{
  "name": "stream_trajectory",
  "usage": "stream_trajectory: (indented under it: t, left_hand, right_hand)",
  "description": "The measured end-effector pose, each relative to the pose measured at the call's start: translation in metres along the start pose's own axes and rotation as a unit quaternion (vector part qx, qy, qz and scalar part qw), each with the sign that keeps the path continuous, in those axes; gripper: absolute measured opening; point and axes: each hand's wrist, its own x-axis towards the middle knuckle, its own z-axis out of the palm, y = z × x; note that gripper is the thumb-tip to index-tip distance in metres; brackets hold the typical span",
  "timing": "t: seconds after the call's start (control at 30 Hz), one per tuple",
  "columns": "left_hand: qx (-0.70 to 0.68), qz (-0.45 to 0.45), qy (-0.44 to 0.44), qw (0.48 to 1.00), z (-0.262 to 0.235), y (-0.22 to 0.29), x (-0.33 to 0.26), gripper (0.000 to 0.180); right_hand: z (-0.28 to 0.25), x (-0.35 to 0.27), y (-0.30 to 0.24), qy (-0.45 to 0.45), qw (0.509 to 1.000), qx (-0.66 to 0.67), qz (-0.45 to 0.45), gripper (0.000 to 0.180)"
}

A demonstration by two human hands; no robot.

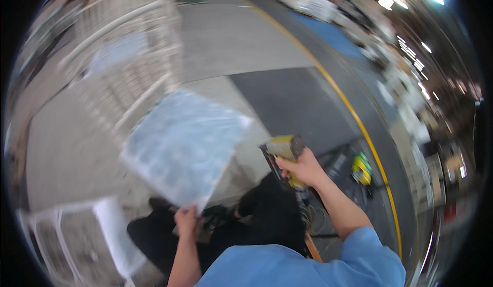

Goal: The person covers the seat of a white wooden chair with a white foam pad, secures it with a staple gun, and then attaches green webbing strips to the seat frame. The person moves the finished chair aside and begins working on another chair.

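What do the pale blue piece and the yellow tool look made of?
Pale blue piece: perhaps fabric or plastic film, slightly glossy, from its mottled sheen; blur leaves it open.
Yellow tool: probably plastic or painted metal, smooth-looking, from its solid yellow housing.

A light blue shirt (277, 266) with short sleeves (372, 256) is worn with black trousers (280, 210).

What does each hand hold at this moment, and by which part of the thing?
The right hand holds a yellow-and-black power tool by its handle. The left hand appears to hold the pale blue panel by its near corner.
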Motion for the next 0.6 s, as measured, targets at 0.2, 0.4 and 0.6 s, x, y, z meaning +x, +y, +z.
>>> stream_trajectory:
  t: [0.2, 0.4, 0.6]
  left_hand:
    - [-0.023, -0.044, -0.129, 0.99, -0.002, 0.007, 0.001, 0.039]
    - [0.321, 0.167, -0.241, 0.901, -0.023, 0.006, 0.024, 0.085]
    - [-0.116, -0.129, -0.155, 0.973, -0.023, 0.002, 0.01, 0.049]
  right_hand:
    - [-0.153, -0.079, 0.054, 0.273, 0.955, 0.102, 0.06, 0.028]
    - [-0.162, -0.122, 0.171, 0.311, 0.906, 0.239, 0.158, 0.036]
    - [-0.219, -0.108, 0.243, 0.343, 0.859, 0.312, 0.217, 0.047]
